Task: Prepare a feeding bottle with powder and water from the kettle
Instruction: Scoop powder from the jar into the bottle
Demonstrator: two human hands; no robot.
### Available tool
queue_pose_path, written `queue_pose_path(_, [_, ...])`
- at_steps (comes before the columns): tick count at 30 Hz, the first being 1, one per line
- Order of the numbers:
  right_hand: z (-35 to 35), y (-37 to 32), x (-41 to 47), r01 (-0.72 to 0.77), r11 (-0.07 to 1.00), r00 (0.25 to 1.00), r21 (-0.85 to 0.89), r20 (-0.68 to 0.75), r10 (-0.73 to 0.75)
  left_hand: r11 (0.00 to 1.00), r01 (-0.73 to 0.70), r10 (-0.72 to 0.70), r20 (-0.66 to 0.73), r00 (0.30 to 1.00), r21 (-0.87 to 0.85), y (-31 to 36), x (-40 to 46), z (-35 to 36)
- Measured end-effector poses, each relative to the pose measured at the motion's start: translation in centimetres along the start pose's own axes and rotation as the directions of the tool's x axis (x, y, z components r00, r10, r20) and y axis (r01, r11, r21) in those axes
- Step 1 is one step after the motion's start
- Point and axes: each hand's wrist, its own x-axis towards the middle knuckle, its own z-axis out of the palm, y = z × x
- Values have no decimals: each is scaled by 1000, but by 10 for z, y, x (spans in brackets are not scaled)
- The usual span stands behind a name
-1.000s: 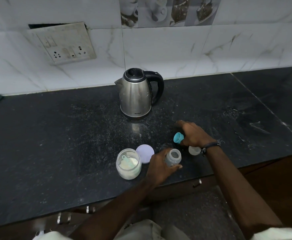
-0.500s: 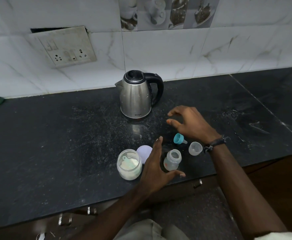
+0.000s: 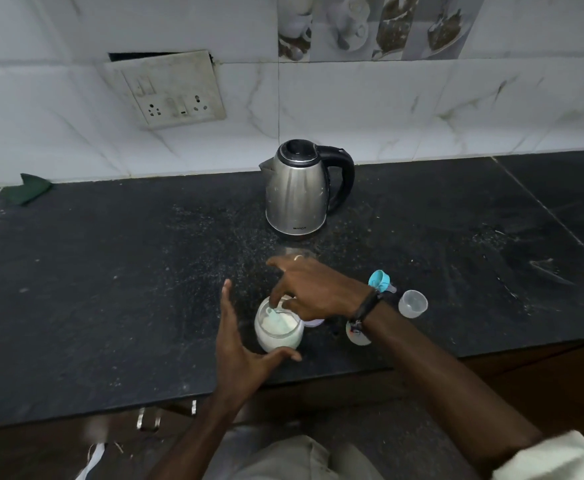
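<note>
Powder jar (image 3: 278, 336) stands open on the dark surface (image 3: 110, 306), near the front edge, well in front of the steel kettle (image 3: 299, 188). Blue-green scoop (image 3: 275, 315) lies in the powder, handle end toward the jar's far-left rim.

Right hand (image 3: 313, 292) reaches across from the right, fingertips dipped into the jar mouth at the scoop handle; whether they have closed on it cannot be told. Left hand (image 3: 240, 344) is spread and relaxed, cupped around the jar's left and near side, holding nothing; contact with the glass not confirmed.

Feeding bottle (image 3: 356, 336) sits just right of the jar, mostly hidden under the right wrist. Teal teat ring (image 3: 380, 280) and clear cap (image 3: 412, 303) lie further right; lilac jar lid (image 3: 313, 322) peeks out behind the jar.

Key relation: the bottle lies to the right of the jar, so a loaded scoop travels rightward; right hand is the nearer.

Versus half a second ago: right hand has come from beside the kettle to the jar; left hand has left the bottle for the jar
</note>
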Motion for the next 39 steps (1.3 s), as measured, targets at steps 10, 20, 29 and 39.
queue_pose_path(10, [39, -20, 39, 106, 843, 984, -528, 176, -14, 983, 183, -184, 78, 980, 12, -41, -6, 23])
queue_pose_path(20, [42, -21, 38, 163, 767, 983, -621, 172, -70, 987, 160, -161, 58, 985, 19, -44, -5, 22])
queue_pose_path(29, [15, -13, 27, 4, 956, 997, -293, 71, 17, 991, 116, -114, 44, 993, -63, -35, -6, 22])
queue_pose_path(39, [37, 8, 18, -158, 987, 984, -40, -87, 154, 989, 134, -130, 66, 989, -61, -38, -6, 22])
